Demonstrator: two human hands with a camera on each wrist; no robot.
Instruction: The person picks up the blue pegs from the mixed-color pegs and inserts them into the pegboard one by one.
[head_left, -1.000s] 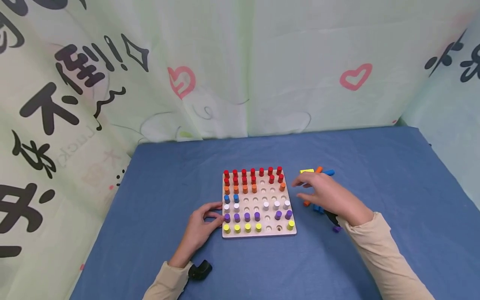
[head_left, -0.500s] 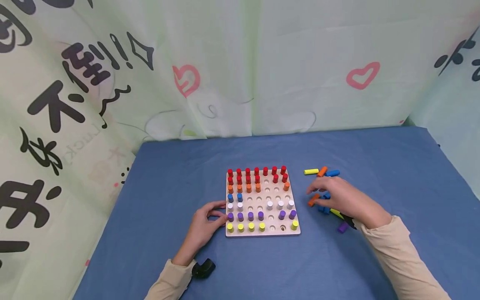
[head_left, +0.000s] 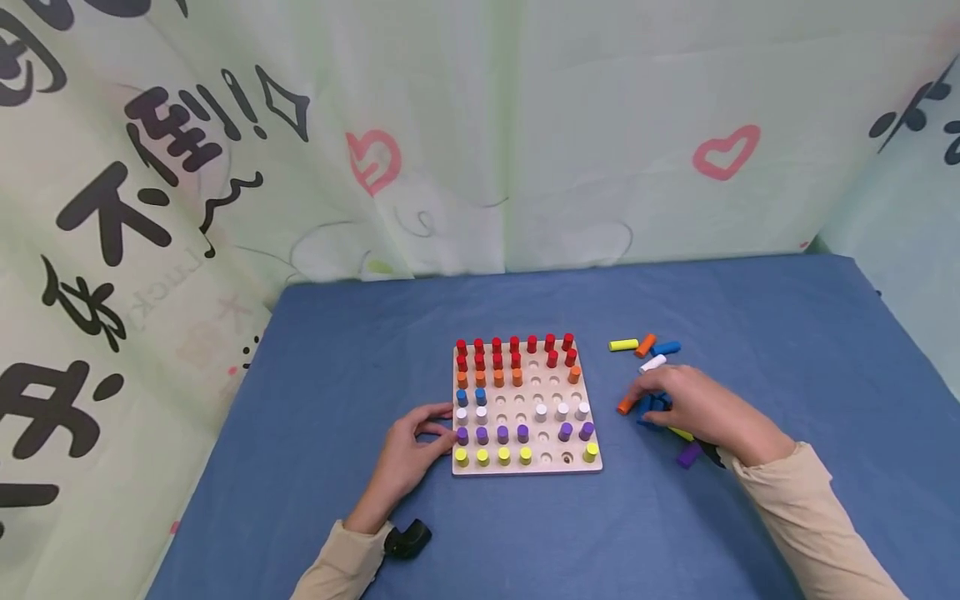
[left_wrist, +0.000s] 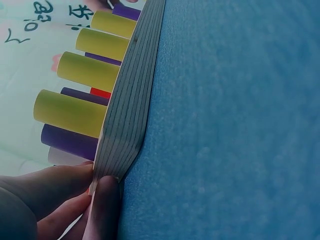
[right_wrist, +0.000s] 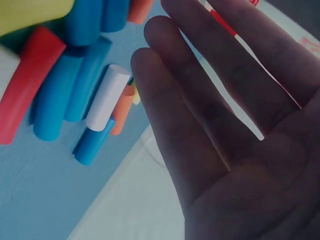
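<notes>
A wooden pegboard [head_left: 525, 470] carries rows of red, orange, blue, white, purple and yellow pegs, with bare holes toward its middle and right. My left hand [head_left: 408, 446] pinches its left edge; in the left wrist view a finger and the thumb meet at the corner of the layered edge [left_wrist: 125, 110]. Over a loose heap of pegs to the right of the board is my right hand [head_left: 693, 408]. Its fingers [right_wrist: 165, 115] look fairly straight in the right wrist view, beside blue pegs [right_wrist: 57, 97] and a white peg [right_wrist: 107, 97]. The thumb is out of that view.
Around the heap lie a yellow peg [head_left: 622, 345], an orange peg [head_left: 625, 406] and a purple peg [head_left: 688, 454]. A red peg [right_wrist: 30, 82] appears in the right wrist view. Blue cloth [head_left: 375, 333] covers the table, and a printed curtain [head_left: 600, 167] hangs behind.
My right hand has moved right from beside the board, down to the heap. A white peg now shows behind it. The left hand keeps its place at the board's edge.
</notes>
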